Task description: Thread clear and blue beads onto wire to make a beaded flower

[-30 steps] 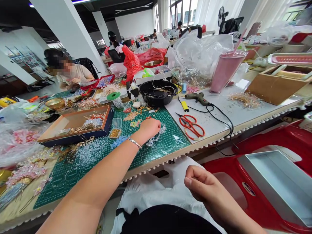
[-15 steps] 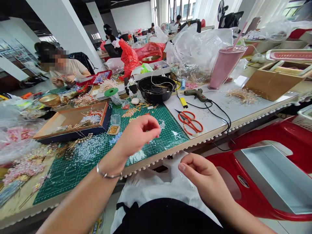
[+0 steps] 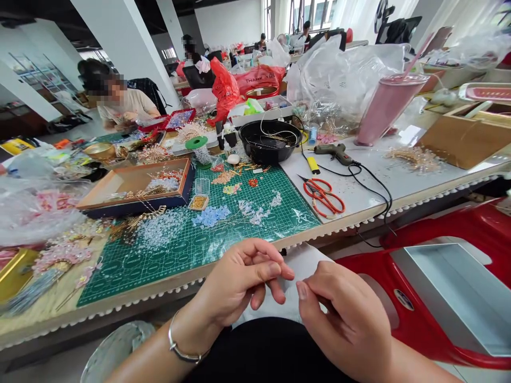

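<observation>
Over my lap, just off the table's front edge, my left hand (image 3: pixel 251 276) pinches with thumb and forefinger; whatever is between them is too small to make out. My right hand (image 3: pixel 345 308) is closed beside it, thumb pressed to forefinger, its content hidden too. The fingertips of both hands nearly meet. Beyond them, the green cutting mat (image 3: pixel 159 266) holds blue petal-like pieces (image 3: pixel 211 216), whitish flower pieces (image 3: pixel 255 213), a small box of gold beads (image 3: pixel 198 202) and a scatter of clear beads (image 3: pixel 159 231). Red-handled scissors (image 3: pixel 323 197) lie right of the mat.
A glue gun (image 3: pixel 333 152) with a black cord, a black bowl (image 3: pixel 271 141) and a pink drink cup (image 3: pixel 389 109) stand farther back. An open shallow box (image 3: pixel 136 186) sits left. On my right is a red stool (image 3: pixel 379 276) bearing a grey tray (image 3: pixel 443 298). A person (image 3: pixel 120 103) sits across.
My left hand has come back from over the mat to my lap, close to my right hand. The view has shifted a little, so the table appears farther right.
</observation>
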`<state>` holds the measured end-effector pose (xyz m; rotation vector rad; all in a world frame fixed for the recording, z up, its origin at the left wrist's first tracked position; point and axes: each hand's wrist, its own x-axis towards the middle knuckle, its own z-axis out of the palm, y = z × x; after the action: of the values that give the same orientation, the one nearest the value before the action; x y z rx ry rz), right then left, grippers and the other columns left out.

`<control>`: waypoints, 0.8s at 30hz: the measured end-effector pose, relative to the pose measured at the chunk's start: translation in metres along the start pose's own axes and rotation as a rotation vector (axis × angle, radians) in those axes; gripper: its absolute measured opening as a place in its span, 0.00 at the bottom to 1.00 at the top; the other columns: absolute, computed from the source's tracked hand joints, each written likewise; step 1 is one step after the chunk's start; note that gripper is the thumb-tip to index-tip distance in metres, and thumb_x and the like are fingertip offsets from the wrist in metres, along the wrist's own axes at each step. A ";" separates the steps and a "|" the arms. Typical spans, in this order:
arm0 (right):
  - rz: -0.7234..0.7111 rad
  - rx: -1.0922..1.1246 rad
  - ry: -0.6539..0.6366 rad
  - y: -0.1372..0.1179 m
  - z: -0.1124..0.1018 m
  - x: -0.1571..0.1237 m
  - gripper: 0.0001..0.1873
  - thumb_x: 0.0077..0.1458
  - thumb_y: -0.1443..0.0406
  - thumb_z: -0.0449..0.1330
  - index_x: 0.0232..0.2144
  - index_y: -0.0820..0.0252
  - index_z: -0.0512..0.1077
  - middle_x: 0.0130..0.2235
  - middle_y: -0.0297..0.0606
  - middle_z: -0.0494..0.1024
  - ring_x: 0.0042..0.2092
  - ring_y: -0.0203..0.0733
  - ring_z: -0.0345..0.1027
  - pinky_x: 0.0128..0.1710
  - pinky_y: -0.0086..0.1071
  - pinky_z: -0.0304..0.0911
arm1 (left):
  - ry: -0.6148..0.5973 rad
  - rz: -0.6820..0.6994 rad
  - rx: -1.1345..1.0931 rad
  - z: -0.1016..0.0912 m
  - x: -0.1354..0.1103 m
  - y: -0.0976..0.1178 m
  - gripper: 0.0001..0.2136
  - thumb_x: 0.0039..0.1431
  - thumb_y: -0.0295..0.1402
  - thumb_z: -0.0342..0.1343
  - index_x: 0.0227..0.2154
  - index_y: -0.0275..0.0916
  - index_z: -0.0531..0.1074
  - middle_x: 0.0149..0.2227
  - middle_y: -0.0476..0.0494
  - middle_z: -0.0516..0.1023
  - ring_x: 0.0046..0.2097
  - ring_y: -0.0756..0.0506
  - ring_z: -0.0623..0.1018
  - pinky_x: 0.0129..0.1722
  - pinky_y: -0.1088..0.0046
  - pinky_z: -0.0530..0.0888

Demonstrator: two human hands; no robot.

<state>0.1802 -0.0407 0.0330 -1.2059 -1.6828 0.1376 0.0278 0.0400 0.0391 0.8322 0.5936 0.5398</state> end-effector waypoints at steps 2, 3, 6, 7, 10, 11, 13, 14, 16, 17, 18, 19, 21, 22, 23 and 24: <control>-0.034 -0.007 -0.011 -0.002 0.001 -0.002 0.13 0.50 0.78 0.53 0.29 0.55 0.60 0.19 0.27 0.59 0.21 0.34 0.50 0.21 0.30 0.47 | 0.009 -0.027 -0.056 0.000 -0.002 -0.003 0.04 0.51 0.26 0.62 0.29 0.35 0.73 0.28 0.44 0.79 0.23 0.53 0.75 0.12 0.88 0.58; -0.038 -0.013 -0.020 -0.002 0.001 -0.004 0.13 0.50 0.78 0.54 0.30 0.55 0.60 0.20 0.28 0.59 0.21 0.35 0.50 0.21 0.31 0.47 | 0.021 -0.040 -0.072 0.000 -0.003 -0.004 0.04 0.51 0.25 0.63 0.29 0.34 0.73 0.27 0.45 0.78 0.23 0.54 0.74 0.13 0.88 0.58; -0.040 -0.029 -0.043 -0.002 0.003 -0.009 0.12 0.50 0.78 0.54 0.30 0.55 0.61 0.20 0.28 0.58 0.22 0.35 0.50 0.22 0.31 0.46 | 0.052 -0.072 -0.094 0.000 -0.007 -0.006 0.04 0.49 0.25 0.64 0.28 0.34 0.74 0.25 0.48 0.74 0.23 0.57 0.70 0.14 0.89 0.55; -0.040 -0.031 -0.046 -0.002 0.003 -0.009 0.12 0.51 0.78 0.54 0.30 0.55 0.61 0.20 0.28 0.58 0.22 0.35 0.50 0.22 0.31 0.46 | 0.054 -0.080 -0.096 0.000 -0.008 -0.006 0.04 0.49 0.25 0.64 0.28 0.34 0.75 0.25 0.48 0.74 0.23 0.58 0.69 0.14 0.88 0.54; -0.046 -0.032 -0.048 -0.003 0.004 -0.008 0.12 0.51 0.78 0.54 0.29 0.56 0.61 0.20 0.28 0.58 0.21 0.35 0.50 0.22 0.31 0.45 | 0.058 -0.096 -0.093 0.000 -0.010 -0.006 0.05 0.48 0.26 0.65 0.28 0.34 0.75 0.25 0.48 0.73 0.23 0.57 0.68 0.15 0.87 0.52; -0.046 -0.033 -0.050 -0.003 0.004 -0.006 0.12 0.51 0.78 0.54 0.29 0.56 0.61 0.20 0.28 0.57 0.21 0.35 0.50 0.22 0.31 0.45 | 0.057 -0.099 -0.093 0.000 -0.011 -0.005 0.05 0.48 0.27 0.65 0.28 0.34 0.75 0.25 0.48 0.73 0.23 0.57 0.68 0.15 0.87 0.52; -0.048 -0.035 -0.045 -0.004 0.004 -0.004 0.12 0.51 0.78 0.54 0.28 0.56 0.61 0.20 0.28 0.57 0.21 0.34 0.50 0.22 0.31 0.45 | 0.053 -0.100 -0.092 0.001 -0.011 -0.005 0.05 0.48 0.27 0.65 0.28 0.34 0.74 0.24 0.48 0.73 0.22 0.58 0.68 0.15 0.86 0.51; -0.049 -0.034 -0.044 -0.004 0.003 -0.004 0.12 0.51 0.78 0.53 0.28 0.56 0.61 0.20 0.28 0.57 0.21 0.34 0.50 0.22 0.31 0.45 | 0.049 -0.101 -0.087 0.002 -0.011 -0.005 0.05 0.48 0.27 0.65 0.28 0.34 0.74 0.24 0.48 0.73 0.22 0.58 0.68 0.15 0.86 0.51; -0.043 -0.019 -0.055 -0.003 0.003 -0.004 0.12 0.52 0.78 0.53 0.28 0.56 0.61 0.20 0.28 0.58 0.21 0.34 0.50 0.22 0.31 0.45 | 0.046 -0.095 -0.060 0.003 -0.010 -0.006 0.06 0.47 0.28 0.66 0.28 0.34 0.75 0.24 0.47 0.73 0.22 0.58 0.68 0.16 0.86 0.51; -0.036 -0.007 -0.065 -0.003 0.003 -0.005 0.12 0.52 0.78 0.53 0.28 0.56 0.61 0.20 0.28 0.58 0.21 0.34 0.50 0.22 0.31 0.45 | 0.050 -0.087 -0.042 0.003 -0.010 -0.006 0.06 0.47 0.28 0.66 0.28 0.34 0.75 0.24 0.47 0.73 0.22 0.57 0.68 0.16 0.86 0.52; -0.027 0.005 -0.076 -0.002 0.002 -0.005 0.12 0.52 0.78 0.53 0.28 0.56 0.61 0.20 0.28 0.58 0.21 0.34 0.50 0.22 0.31 0.46 | 0.058 -0.076 -0.024 0.004 -0.010 -0.006 0.06 0.47 0.28 0.66 0.28 0.34 0.75 0.24 0.47 0.73 0.22 0.57 0.68 0.16 0.86 0.52; -0.015 0.014 -0.083 -0.002 0.002 -0.006 0.12 0.53 0.78 0.53 0.28 0.56 0.61 0.20 0.28 0.58 0.21 0.35 0.51 0.22 0.31 0.46 | 0.067 -0.064 -0.009 0.004 -0.010 -0.005 0.06 0.47 0.28 0.66 0.28 0.34 0.75 0.24 0.47 0.73 0.23 0.57 0.69 0.16 0.86 0.52; 0.000 0.016 -0.080 -0.001 0.001 -0.008 0.11 0.52 0.78 0.53 0.29 0.56 0.62 0.20 0.28 0.58 0.21 0.35 0.51 0.22 0.31 0.46 | 0.085 -0.050 0.001 0.005 -0.010 -0.005 0.05 0.48 0.27 0.66 0.27 0.35 0.75 0.24 0.48 0.73 0.23 0.57 0.69 0.15 0.86 0.52; 0.000 0.013 -0.074 -0.001 0.000 -0.009 0.11 0.52 0.78 0.53 0.30 0.56 0.62 0.20 0.28 0.58 0.22 0.35 0.51 0.22 0.31 0.46 | 0.091 -0.049 0.000 0.005 -0.010 -0.004 0.05 0.48 0.27 0.65 0.27 0.35 0.75 0.25 0.48 0.74 0.23 0.57 0.69 0.15 0.86 0.52; -0.004 0.011 -0.071 -0.001 -0.001 -0.009 0.12 0.52 0.78 0.53 0.30 0.56 0.61 0.21 0.28 0.57 0.22 0.35 0.50 0.22 0.31 0.45 | 0.095 -0.050 -0.002 0.005 -0.010 -0.004 0.04 0.48 0.27 0.65 0.27 0.35 0.75 0.25 0.48 0.74 0.22 0.57 0.69 0.15 0.86 0.52; -0.010 0.009 -0.066 0.000 -0.002 -0.010 0.12 0.52 0.78 0.53 0.30 0.56 0.61 0.21 0.28 0.56 0.22 0.35 0.50 0.22 0.31 0.45 | 0.097 -0.051 -0.001 0.005 -0.010 -0.004 0.05 0.48 0.27 0.65 0.27 0.35 0.75 0.25 0.48 0.74 0.23 0.57 0.69 0.15 0.86 0.52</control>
<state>0.1811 -0.0489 0.0278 -1.1973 -1.7439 0.1807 0.0250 0.0290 0.0414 0.7907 0.7019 0.5361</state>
